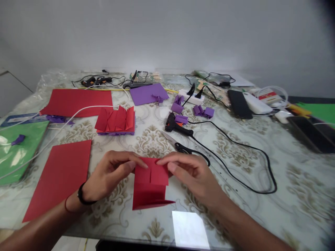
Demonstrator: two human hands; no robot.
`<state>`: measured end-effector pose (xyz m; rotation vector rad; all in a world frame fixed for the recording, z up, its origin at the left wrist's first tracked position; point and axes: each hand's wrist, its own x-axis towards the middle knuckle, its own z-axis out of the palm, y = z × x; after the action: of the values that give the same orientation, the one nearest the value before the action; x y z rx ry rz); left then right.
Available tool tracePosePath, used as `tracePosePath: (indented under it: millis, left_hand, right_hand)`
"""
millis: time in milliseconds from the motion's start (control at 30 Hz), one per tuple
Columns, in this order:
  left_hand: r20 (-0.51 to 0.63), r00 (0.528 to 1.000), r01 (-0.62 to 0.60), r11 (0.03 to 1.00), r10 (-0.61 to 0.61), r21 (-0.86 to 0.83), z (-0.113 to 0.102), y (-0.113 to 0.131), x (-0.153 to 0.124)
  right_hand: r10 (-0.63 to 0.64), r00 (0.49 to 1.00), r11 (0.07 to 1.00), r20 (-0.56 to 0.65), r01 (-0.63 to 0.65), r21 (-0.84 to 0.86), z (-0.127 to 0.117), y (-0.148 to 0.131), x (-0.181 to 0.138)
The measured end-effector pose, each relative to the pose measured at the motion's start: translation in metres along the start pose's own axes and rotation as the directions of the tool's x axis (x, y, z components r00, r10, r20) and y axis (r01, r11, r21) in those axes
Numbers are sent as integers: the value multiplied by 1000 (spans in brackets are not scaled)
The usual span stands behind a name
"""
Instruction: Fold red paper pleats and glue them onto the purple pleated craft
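A folded red paper piece (pixel 150 186) lies on the patterned table near its front edge, with two flaps folded in along its top. My left hand (pixel 111 174) pinches the top left flap with thumb and fingers closed on it. My right hand (pixel 188 170) pinches the top right flap in the same way. A black band sits on my left wrist.
A red sheet (pixel 60 174) lies left of my hands, another red sheet (pixel 77 101) farther back. A stack of folded red pieces (pixel 116 120), a black glue gun (pixel 178 127) with its cable, scissors (pixel 183 148), purple paper bits (pixel 202 111), green paper (pixel 18 146) and phones (pixel 239 104) lie around.
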<state>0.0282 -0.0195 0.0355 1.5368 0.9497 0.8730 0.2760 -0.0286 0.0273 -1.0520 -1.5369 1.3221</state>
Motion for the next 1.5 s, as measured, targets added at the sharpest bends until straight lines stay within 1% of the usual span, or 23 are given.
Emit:
tracePosePath:
  millis: [67,133,200,267,333,367,433,500,700,833,900,1000,1100,1267,1300,1400,1433,1500]
  left_hand:
    - [-32,999,37,997,-35,63,4,0,1]
    - [-56,997,63,994,-58,94,8,-1,2]
    - [-64,995,76,995,-72,59,12,-2,3]
    - [-75,989,123,991,-127,-47,14,-4,4]
    - [-56,975,205,971,-214,-123,15,-6,5]
    - [-31,966,250,961,-255,-119,15,-7,6]
    - [31,950,312,950,-310,-36,16,-9,7]
    - [61,939,337,941,-339,39,17,-10,7]
    - [28,943,326,938,-331,116,20,-12,3]
    - [76,925,364,926,-372,96,20,-11,2]
    - [94,920,369,921,-381,124,20,-10,2]
    - [109,919,351,911,-379,215,20,-8,2]
    - [121,916,336,896,-383,292,21,-8,2]
    - [148,925,303,916,-349,264,20,-10,3]
    - [149,927,295,915,-344,273,20,-10,3]
    - [158,918,297,894,-365,336,20,-9,3]
    - [167,913,300,889,-373,346,20,-8,3]
    - [189,909,298,896,-372,330,21,-6,2]
  right_hand:
    - [17,1000,999,-24,-18,-37,3,1,0]
    - [56,997,998,-58,-58,-33,6,4,2]
    - [112,991,994,-72,-113,-2,7,7,4]
    - [164,985,986,-54,-163,18,7,8,5]
    - [186,982,983,-38,-185,14,6,8,6]
    - [188,982,982,-36,-188,8,6,8,6]
    - [185,982,983,-33,-185,-1,7,6,5]
    - [183,983,983,-27,-184,-4,9,6,4]
    - [142,990,990,-19,-142,-26,13,8,3]
    - [128,989,991,-77,-131,-29,12,8,3]
    - [129,987,991,-96,-133,-31,12,6,3]
    - [132,990,991,-52,-133,-11,14,4,3]
    - [103,994,994,-21,-104,-23,16,2,3]
    - [64,992,997,-108,-68,-39,13,3,2]
    - [68,993,997,-95,-71,-27,13,4,2]
    - [114,993,993,-4,-114,4,12,5,3]
    - [126,992,992,8,-126,5,12,5,3]
    - [130,991,991,-19,-130,-12,12,6,3]
